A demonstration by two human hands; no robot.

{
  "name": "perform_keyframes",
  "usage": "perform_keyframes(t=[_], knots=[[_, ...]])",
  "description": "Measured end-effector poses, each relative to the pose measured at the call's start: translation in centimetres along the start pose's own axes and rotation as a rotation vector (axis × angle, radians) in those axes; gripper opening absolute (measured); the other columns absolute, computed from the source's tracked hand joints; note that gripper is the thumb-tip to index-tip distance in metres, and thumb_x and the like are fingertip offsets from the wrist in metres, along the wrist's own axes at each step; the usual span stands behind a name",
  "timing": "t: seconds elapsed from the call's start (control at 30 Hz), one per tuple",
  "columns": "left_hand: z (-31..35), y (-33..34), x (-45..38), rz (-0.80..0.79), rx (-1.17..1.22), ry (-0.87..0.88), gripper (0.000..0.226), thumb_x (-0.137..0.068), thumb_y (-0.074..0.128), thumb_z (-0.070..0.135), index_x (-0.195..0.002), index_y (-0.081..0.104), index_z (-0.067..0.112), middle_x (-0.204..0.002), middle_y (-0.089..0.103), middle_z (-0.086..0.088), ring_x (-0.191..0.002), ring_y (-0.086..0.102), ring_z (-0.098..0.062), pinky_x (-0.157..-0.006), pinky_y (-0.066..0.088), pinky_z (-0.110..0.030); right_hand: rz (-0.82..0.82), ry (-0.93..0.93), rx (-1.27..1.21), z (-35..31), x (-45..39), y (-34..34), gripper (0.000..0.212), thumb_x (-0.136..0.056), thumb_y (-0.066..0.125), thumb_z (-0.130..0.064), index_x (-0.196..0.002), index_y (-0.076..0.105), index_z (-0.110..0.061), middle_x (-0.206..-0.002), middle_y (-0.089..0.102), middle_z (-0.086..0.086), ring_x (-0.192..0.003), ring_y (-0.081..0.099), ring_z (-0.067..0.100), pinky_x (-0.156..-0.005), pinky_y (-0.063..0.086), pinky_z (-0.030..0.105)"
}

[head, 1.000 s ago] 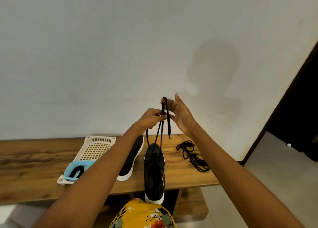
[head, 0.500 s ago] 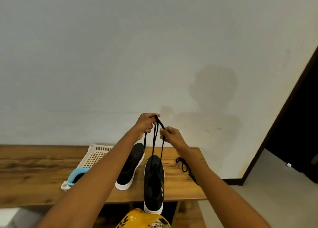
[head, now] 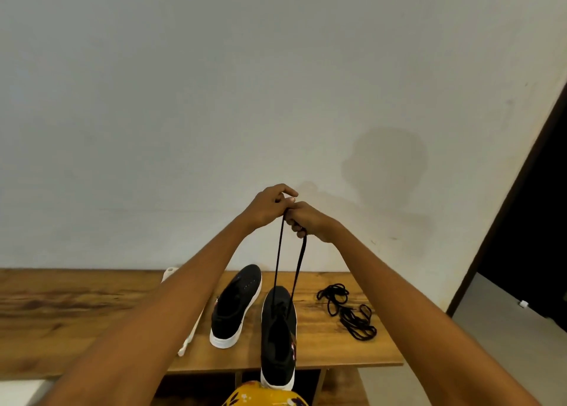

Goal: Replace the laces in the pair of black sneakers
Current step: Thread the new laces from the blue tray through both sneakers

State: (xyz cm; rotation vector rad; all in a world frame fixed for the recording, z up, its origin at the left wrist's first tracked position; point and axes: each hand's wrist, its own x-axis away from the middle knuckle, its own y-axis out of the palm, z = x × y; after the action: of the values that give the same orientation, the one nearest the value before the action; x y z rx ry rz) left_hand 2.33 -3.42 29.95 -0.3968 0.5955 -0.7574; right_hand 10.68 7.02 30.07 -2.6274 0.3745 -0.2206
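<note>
Head view: both hands raised together, left hand [head: 270, 206] & right hand [head: 306, 221] each pinching the lace [head: 277, 252] w/ both strands running down to the near sneaker [head: 277, 335] at the table [head: 76, 313] edge — looks like evening the ends; next probably threading the following eyelets — other sneaker [head: 236, 304] unlaced beside it.

Two sneakers on the table [head: 61, 313]: left sneaker [head: 236, 306] farther back, right sneaker [head: 278, 341] overhanging the near edge, loose laces [head: 349, 310] lying to its right, basket [head: 188, 338] left of both, partly hidden behind the left forearm.
</note>
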Motion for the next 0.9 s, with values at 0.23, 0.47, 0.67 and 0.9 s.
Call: perform_keyframes(t=[0.23, 0.47, 0.67, 0.9], knots=[[-0.8, 2.2, 0.3, 0.209, 0.143, -0.007, 0.02, -0.098, 0.047, 0.019, -0.112, 0.059, 0.013, -0.082, 0.057, 0.0, -0.079, 0.057, -0.014, -0.073, 0.049, -0.023, -0.029, -0.131, 0.35, -0.3, 1.7, -1.6, 0.036, -0.1, 0.043, -0.034, -0.084, 0.063, -0.009, -0.066, 0.043, 0.001, -0.056, 0.036, 0.012, -0.053, 0.035, 0.018], [-0.7, 2.9, 0.3, 0.079, 0.245, -0.098, 0.019, -0.1, 0.04, 0.022, -0.108, 0.057, 0.016, -0.081, 0.058, -0.002, -0.073, 0.058, -0.011, -0.07, 0.049, -0.019, 0.002, -0.198, 0.376, 1.4, 2.3, -2.1, 0.034, -0.096, 0.054, -0.027, -0.065, 0.049, -0.015, -0.057, 0.041, 0.001, -0.05, 0.041, 0.01, -0.049, 0.036, 0.013], [-0.9, 3.2, 1.1, -0.194, 0.338, -0.196, 0.039, -0.104, 0.025, 0.031, -0.113, 0.059, 0.013, -0.107, 0.067, -0.011, -0.092, 0.067, -0.021, -0.092, 0.046, -0.03, 0.043, -0.244, 0.371, 2.5, 2.7, -2.7, 0.018, -0.096, 0.053, -0.023, -0.088, 0.056, -0.008, -0.067, 0.047, -0.003, -0.057, 0.042, 0.007, -0.052, 0.036, 0.015], [-2.3, 4.1, 2.6, -0.407, 0.247, -0.275, 0.043, -0.09, 0.05, -0.002, -0.13, 0.05, 0.014, -0.121, 0.053, -0.004, -0.083, 0.059, -0.013, -0.072, 0.052, -0.024, 0.21, -0.17, -0.205, 1.2, 2.7, -2.9, 0.033, -0.101, 0.041, -0.034, -0.073, 0.04, -0.016, -0.053, 0.035, -0.003, -0.045, 0.034, 0.011, -0.051, 0.04, 0.023]])
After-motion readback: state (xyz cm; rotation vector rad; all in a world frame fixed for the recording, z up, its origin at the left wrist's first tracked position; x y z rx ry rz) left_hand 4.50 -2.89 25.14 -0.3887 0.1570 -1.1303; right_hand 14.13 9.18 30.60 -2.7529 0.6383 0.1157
